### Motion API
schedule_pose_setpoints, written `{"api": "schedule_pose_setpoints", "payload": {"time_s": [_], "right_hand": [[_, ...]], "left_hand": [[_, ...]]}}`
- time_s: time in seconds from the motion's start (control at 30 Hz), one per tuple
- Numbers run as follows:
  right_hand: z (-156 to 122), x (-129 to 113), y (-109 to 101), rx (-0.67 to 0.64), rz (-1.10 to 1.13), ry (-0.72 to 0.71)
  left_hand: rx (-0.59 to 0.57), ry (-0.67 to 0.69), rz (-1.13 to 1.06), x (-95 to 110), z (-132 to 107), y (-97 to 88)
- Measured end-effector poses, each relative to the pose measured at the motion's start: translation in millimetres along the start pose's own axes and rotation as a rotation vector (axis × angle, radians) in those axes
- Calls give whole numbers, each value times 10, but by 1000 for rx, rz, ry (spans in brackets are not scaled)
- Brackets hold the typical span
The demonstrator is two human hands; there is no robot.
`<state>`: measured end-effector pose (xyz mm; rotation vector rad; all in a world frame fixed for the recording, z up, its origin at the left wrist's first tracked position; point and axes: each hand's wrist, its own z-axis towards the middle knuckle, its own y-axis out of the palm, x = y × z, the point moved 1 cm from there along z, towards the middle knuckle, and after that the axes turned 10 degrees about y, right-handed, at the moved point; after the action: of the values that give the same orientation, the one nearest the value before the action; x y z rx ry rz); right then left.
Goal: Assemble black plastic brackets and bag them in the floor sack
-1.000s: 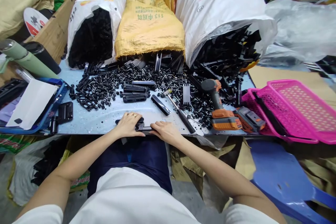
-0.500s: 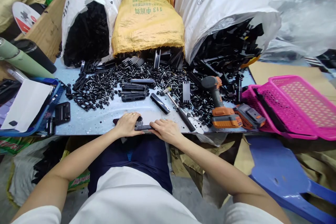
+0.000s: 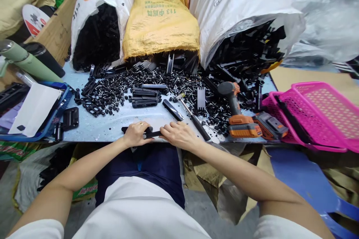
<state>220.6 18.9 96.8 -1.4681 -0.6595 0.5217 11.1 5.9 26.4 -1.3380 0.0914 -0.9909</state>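
Observation:
At the table's front edge, my left hand [image 3: 137, 133] and my right hand [image 3: 178, 134] both grip a long black plastic part [image 3: 153, 134]. The left fingers close round its left portion, and the right fingers pinch its other end; much of it is covered by the hands. Just beyond them lies a single glossy black piece [image 3: 173, 110], with a small hammer [image 3: 193, 116] to its right. Farther back is a stack of similar black parts [image 3: 145, 98]. Many small black pieces and screws [image 3: 112, 95] are spread behind these.
A cordless drill [image 3: 238, 112] and a battery [image 3: 270, 125] stand on the right, by a pink basket [image 3: 322, 112]. A blue basket [image 3: 60, 115] is at left. Two white sacks [image 3: 127, 11] [image 3: 241, 3] and a yellow sack [image 3: 162, 26] line the back.
The held part has turned a little, its grey-lit face now showing dark. Both hands keep their hold in nearly the same place. The view has shifted slightly.

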Motion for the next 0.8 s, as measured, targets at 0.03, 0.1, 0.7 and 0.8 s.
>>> {"api": "schedule_pose_setpoints", "payload": {"time_s": [0.03, 0.1, 0.7, 0.8], "right_hand": [[5, 10, 27, 5, 4, -10], [11, 31, 132, 34, 9, 25], [1015, 975, 590, 101, 221, 506], [1393, 1115, 660, -60, 196, 549]], "left_hand": [[-7, -11, -6, 10, 2, 12], [-12, -66, 9, 36, 9, 47], [-116, -348, 533, -1298, 383, -636], [-188, -397, 522, -1262, 383, -569]]}}
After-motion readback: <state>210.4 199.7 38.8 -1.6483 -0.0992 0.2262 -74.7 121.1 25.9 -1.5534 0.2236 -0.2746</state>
